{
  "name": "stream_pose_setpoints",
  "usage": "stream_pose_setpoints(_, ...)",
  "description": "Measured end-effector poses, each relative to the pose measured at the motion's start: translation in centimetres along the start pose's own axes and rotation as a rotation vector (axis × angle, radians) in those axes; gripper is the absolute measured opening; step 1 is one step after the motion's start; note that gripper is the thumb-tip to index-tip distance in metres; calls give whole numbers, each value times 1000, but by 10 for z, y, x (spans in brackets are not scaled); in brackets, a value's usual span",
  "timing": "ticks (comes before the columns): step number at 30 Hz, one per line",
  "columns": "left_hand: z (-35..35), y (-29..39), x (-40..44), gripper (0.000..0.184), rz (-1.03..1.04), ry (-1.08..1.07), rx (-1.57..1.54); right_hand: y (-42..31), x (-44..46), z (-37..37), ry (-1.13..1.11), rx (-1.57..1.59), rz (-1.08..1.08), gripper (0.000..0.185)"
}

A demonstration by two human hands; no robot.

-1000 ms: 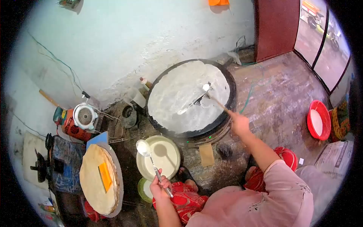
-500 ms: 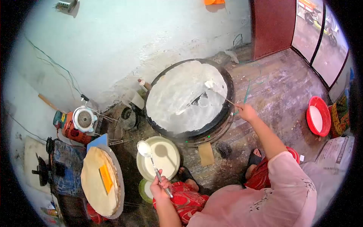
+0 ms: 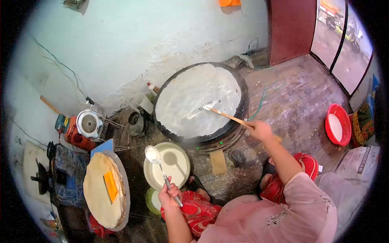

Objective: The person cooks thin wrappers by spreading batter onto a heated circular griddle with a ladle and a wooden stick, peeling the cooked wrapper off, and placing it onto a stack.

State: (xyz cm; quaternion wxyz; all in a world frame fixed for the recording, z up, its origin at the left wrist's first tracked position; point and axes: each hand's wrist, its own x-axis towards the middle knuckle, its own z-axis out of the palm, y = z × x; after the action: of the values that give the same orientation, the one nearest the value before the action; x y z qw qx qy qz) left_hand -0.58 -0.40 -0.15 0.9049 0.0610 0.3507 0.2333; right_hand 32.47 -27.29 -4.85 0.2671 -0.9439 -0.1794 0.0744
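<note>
My right hand (image 3: 259, 130) grips the wooden handle of a batter spreader (image 3: 227, 116). Its whitened tip touches a wide sheet of pale batter (image 3: 182, 95), near a small dark gap. The batter covers most of a large round black griddle (image 3: 244, 99). Lower down, my left hand (image 3: 170, 195) is wrapped around the metal handle of a ladle (image 3: 152, 154). The ladle's batter-coated bowl hangs over the left edge of a tub (image 3: 187, 175) holding white batter (image 3: 172, 172).
At left, a stack of thin flatbreads (image 3: 97, 198) carries a yellow-orange scraper (image 3: 110, 187). A small green bowl (image 3: 150, 204) sits beside the tub. A white blower (image 3: 89, 123) stands by the wall. A red basin (image 3: 346, 123) holds something white at right.
My right hand has moved slightly down and left. The spreader's tip has swept left and down to the dark gap, which is now smaller. My left hand still holds the ladle over the tub.
</note>
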Motion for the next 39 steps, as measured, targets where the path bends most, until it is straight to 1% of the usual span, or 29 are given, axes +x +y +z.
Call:
stream_pose_setpoints(2, 5, -1, -5, 30, 21, 26, 14, 17, -7, -6, 153, 12, 68, 30)
stream_pose_setpoints(3, 6, -2, -7, 29, 43, 59, 34, 31, -3, 7, 210, -12, 158, 28)
stream_pose_setpoints(4, 4, -2, -8, 29, 42, 61, 29, 31, -4, 17, 208, -17, 156, 28)
stream_pose_setpoints(6, 3, 0, -8, 29, 44, 34, 26, 28, -11, 38, 18, 124, 236, 31)
stream_pose_setpoints(7, 4, 0, -8, 29, 43, 33, 25, 14, -19, 47, 58, 211, 107, 31)
stream_pose_setpoints(10, 3, -1, -10, 29, 51, 36, 28, -29, -31, 50, 5, 207, 44, 31)
stream_pose_setpoints(12, 3, 0, -12, 29, 34, 62, 38, -28, -23, 51, 6, 270, 33, 30)
stream_pose_setpoints(14, 0, 4, -12, 29, 15, 33, 13, -17, -16, 52, 114, 291, 166, 29)
stream_pose_setpoints(15, 1, 3, -12, 30, 44, 42, 37, -19, -19, 50, 115, 193, 175, 29)
stream_pose_setpoints(16, 0, 2, -13, 30, 73, 54, 63, -23, -25, 50, 113, 188, 171, 29)
stream_pose_setpoints(18, -5, 4, -12, 30, 68, 48, 47, -35, -39, 55, -9, 166, 32, 29)
stream_pose_setpoints(19, -4, 4, -12, 30, 87, 45, 66, -41, -44, 57, -42, 152, 25, 29)
stream_pose_setpoints(22, -6, 7, -15, 31, 92, 41, 63, -36, -44, 68, 9, 217, -4, 29)
stream_pose_setpoints(23, -7, 8, -15, 31, 75, 39, 40, -33, -41, 67, -135, 124, 79, 33)
stream_pose_setpoints(24, -8, 9, -14, 31, 56, 36, 18, -32, -42, 69, -134, 123, 76, 33)
stream_pose_setpoints(26, -9, 10, -15, 30, 63, 25, 13, -27, -45, 77, -289, -35, 152, 46)
stream_pose_setpoints(27, -7, 11, -17, 30, 69, 24, 21, -24, -43, 83, -290, -41, 148, 46)
stream_pose_setpoints(28, -7, 11, -20, 30, 74, 27, 29, -22, -42, 91, -397, 86, 228, 52)
stream_pose_setpoints(30, -12, 13, -23, 30, 89, 23, 71, -20, -43, 96, -508, 206, 306, 60)
stream_pose_setpoints(33, -22, 19, -19, 30, 94, 4, -6, -76, -73, 35, -689, 767, 246, 54)
stream_pose_setpoints(35, -23, 21, -19, 30, 93, 14, -26, -112, -83, 20, -810, 1143, 199, 54)
stream_pose_setpoints(36, -24, 23, -19, 30, 104, 23, -35, -121, -83, 37, -827, 1136, 198, 54)
stream_pose_setpoints(38, -26, 27, -20, 33, 108, 4, 3, -130, -92, 85, -198, 888, -414, 43)
stream_pose_setpoints(39, -26, 29, -19, 32, 102, 11, -35, -139, -101, 100, -161, 852, -427, 39)
